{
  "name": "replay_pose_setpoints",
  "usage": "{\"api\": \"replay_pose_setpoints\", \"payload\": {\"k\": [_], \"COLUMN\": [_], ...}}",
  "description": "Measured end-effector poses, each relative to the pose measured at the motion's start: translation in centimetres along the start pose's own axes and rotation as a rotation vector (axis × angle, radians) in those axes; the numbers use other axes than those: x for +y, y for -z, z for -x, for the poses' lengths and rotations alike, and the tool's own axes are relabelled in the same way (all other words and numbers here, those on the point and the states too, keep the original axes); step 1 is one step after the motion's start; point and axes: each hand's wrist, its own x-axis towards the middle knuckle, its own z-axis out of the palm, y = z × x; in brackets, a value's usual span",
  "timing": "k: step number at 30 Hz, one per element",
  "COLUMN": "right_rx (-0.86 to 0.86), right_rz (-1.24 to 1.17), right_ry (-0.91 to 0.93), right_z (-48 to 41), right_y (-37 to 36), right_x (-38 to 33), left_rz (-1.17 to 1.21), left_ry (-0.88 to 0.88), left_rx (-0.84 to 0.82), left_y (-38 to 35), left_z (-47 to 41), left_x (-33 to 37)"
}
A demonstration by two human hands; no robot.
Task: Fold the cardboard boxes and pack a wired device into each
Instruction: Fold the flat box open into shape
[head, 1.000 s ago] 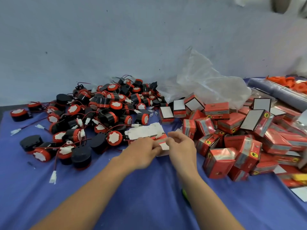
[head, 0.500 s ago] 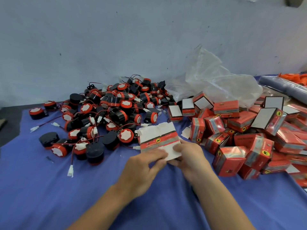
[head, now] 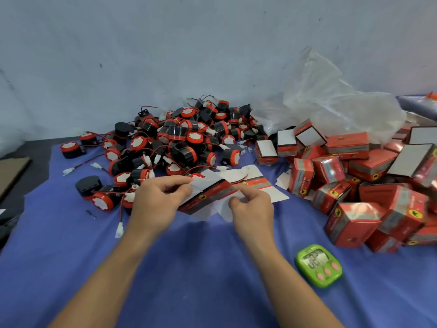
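Note:
A flat red and white cardboard box (head: 208, 196) is lifted just above the blue cloth (head: 189, 268). My left hand (head: 158, 202) pinches its upper white flap. My right hand (head: 251, 208) pinches its lower right white flap. More flat box blanks (head: 257, 183) lie on the cloth just behind it. A heap of black and red wired devices (head: 184, 140) with red leads and white plugs spreads behind and to the left of my hands. Folded red boxes (head: 369, 185) are piled at the right.
A green timer (head: 318, 265) lies on the cloth near my right forearm. A crumpled clear plastic bag (head: 331, 107) rests against the grey wall behind the boxes. A brown cardboard sheet (head: 10, 171) sits at the left edge.
Both hands have lifted one flat box off the stack and pulled it toward me, tilting it. The camera has tipped down, bringing the green timer into view.

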Motion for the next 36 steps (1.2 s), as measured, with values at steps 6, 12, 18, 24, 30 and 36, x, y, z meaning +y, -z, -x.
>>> {"api": "replay_pose_setpoints", "payload": {"k": [6, 12, 18, 24, 30, 36], "right_rx": [-0.084, 0.097, 0.144, -0.137, -0.105, -0.105], "right_rz": [-0.141, 0.236, 0.355, 0.287, 0.259, 0.234], "right_ry": [-0.066, 0.107, 0.563, 0.468, 0.494, 0.457], "right_z": [-0.6, 1.7, 4.2, 4.2, 4.1, 3.5], "right_y": [0.2, 0.1, -1.2, -0.7, 0.0, 0.7], "right_x": [1.0, 0.9, -1.1, -1.0, -1.7, -1.7], "left_rz": [-0.08, 0.023, -0.078, -0.009, -0.098, -0.335], "left_ry": [0.057, 0.209, 0.058, 0.133, 0.08, -0.075], "left_rx": [-0.197, -0.439, -0.338, -0.393, -0.122, 0.034], "left_y": [0.7, 2.3, 0.9, 0.8, 0.7, 1.6], "left_z": [-0.8, -1.1, -0.6, -0.2, -0.3, -0.1], "left_x": [1.2, 2.7, 2.8, 2.8, 3.0, 3.8]}}
